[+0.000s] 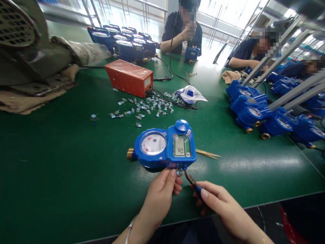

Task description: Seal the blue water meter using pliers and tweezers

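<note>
A blue meter (151, 144) with a round dial and a small display lies on the green table, its brass end to the left. My left hand (162, 189) pinches a small clear seal (179, 172) at the meter's near edge. My right hand (215, 198) is closed around dark-handled pliers (194, 184), whose jaws reach the meter's near edge beside the seal. Gold tweezers (207, 154) lie just right of the meter.
Many small clear seals (149, 105) are scattered beyond the meter, by an orange box (129, 78) and a plastic bag (191, 94). Blue meters (250, 110) stand at right and back left (129, 49). A grey machine (22, 44) is at left. Several people sit beyond.
</note>
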Demonstrator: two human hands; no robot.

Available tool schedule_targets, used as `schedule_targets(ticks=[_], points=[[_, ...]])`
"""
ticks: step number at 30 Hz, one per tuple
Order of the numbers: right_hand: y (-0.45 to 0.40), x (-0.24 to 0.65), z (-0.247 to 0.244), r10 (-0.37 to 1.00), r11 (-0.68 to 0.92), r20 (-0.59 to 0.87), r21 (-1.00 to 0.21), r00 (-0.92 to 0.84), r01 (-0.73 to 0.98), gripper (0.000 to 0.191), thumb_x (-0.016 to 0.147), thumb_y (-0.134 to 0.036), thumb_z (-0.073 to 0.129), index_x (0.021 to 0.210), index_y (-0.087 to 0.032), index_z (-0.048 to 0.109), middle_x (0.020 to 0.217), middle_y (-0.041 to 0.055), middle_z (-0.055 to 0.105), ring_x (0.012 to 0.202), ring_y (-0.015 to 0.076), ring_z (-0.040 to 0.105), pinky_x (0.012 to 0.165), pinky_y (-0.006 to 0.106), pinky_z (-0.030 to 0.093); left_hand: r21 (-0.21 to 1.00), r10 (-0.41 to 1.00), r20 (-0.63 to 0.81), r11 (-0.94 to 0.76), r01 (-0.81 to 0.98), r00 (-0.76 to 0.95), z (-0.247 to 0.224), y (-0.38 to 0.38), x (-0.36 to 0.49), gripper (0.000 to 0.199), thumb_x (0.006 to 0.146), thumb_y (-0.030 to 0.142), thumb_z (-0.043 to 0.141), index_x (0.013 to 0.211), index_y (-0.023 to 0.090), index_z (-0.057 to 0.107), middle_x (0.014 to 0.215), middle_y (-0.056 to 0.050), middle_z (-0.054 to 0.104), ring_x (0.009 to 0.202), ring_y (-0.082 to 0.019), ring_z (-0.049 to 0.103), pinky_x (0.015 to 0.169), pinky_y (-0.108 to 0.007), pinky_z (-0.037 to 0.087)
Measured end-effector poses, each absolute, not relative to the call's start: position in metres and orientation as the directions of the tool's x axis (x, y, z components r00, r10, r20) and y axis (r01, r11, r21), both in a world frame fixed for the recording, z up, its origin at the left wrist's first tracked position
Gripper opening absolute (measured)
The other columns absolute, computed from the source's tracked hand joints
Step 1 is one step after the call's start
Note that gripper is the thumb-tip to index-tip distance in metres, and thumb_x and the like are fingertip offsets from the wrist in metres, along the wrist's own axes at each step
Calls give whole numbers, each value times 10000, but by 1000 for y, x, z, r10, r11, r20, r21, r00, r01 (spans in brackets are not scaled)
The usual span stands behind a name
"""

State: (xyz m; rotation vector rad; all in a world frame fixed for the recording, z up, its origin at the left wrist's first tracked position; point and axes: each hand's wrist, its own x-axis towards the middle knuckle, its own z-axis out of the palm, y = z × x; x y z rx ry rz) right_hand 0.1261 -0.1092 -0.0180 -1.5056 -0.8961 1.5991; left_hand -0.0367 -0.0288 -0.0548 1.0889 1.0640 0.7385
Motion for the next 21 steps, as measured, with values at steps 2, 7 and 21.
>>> schedule_targets(ticks=[2, 7, 21], points=[[-108, 127, -18, 875, -484, -482, -874, -41, -49, 401, 867, -457, 552, 1166, -195, 611, 927, 61, 593, 800, 172, 554, 635, 264, 473, 946, 886, -315, 322, 36, 339, -55, -30, -38, 306, 881, 419, 482, 761, 162, 595, 665, -35, 621, 568, -150, 561, 547, -257, 447], [-107, 130, -20, 854, -520, -520, -854, -37, -14, 440, 861, -475, 550, 1179, -174, 596, 918, 67, 593, 805, 184, 565, 625, 273, 478, 896, 864, -378, 432, -102, 333, -53, -33, -37, 308, 849, 442, 530, 814, 143, 598, 797, -84, 660, 671, -183, 609, 632, -302, 499], [-106, 127, -23, 875, -482, -484, -874, -12, 63, 413, 870, -484, 538, 1173, -212, 606, 870, 38, 582, 785, 169, 552, 630, 266, 475, 855, 822, -363, 481, -194, 439, -53, -35, -35, 249, 883, 385, 494, 874, 149, 574, 767, -44, 623, 700, -157, 564, 692, -292, 437]])
